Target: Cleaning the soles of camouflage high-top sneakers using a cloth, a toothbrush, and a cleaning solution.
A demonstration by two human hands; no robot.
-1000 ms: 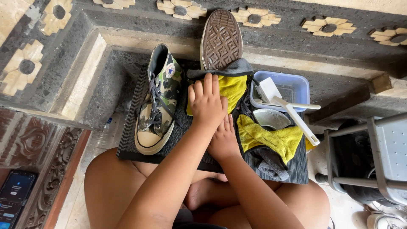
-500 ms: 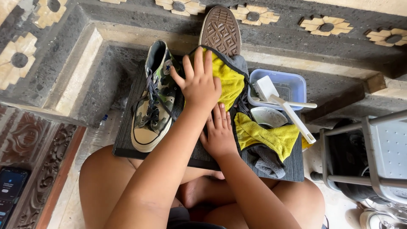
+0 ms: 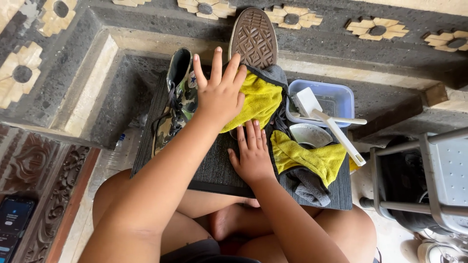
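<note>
Pressing down on a yellow microfibre cloth (image 3: 256,100), the left hand (image 3: 219,95) lies flat with fingers spread wide, palm on the cloth's left edge, not gripping anything. The right hand (image 3: 251,156) is just below it, also open, fingers together and flat on the dark ribbed mat (image 3: 209,168), fingertips right at the lower edge of that cloth.

Moving outward: a camo high-top sneaker (image 3: 176,104) lies on its side at the left edge of the mat, laces loose, touching or nearly touching the left hand's wrist side. Its partner, the upturned sneaker (image 3: 253,36), stands sole-up behind the cloth. A second yellow cloth (image 3: 312,156) with a grey backing is bunched up to the right of the right hand. Beyond that there's a blue plastic tub (image 3: 341,97) with a white brush (image 3: 329,122) resting across it, handle pointing down-right, and a pale shallow dish (image 3: 309,134) just in front of the tub.

Progress-wise, my read is it's early: the kit is laid out, the cloth is being flattened, but neither shoe is in hand, the brush sits idle, and I can't tell whether the shoes are wet or scrubbed. So prep looks mostly done, the actual cleaning not started.
</note>
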